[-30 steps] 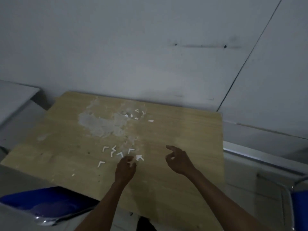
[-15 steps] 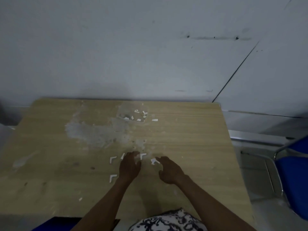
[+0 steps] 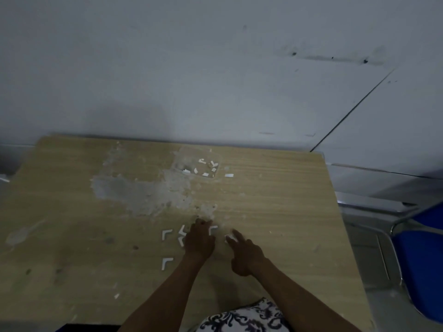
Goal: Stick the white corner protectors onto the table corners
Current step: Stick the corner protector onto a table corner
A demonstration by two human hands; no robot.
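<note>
Several white corner protectors lay in a small bunch on the wooden table, just below the middle of the frame. One more L-shaped protector lay a bit lower, apart from the bunch.

The left hand rested palm down right among them, with a protector showing on each side of it. Whether it held one could not be told. The right hand was just beside it, fingers stretched out, the tips touching a small white piece.

Higher up on the table sat a clear plastic tray with little white scraps inside. A white strip lay just to its right. A gray worn patch spread across the table's middle left. A blue chair stood at the right edge of the frame.
</note>
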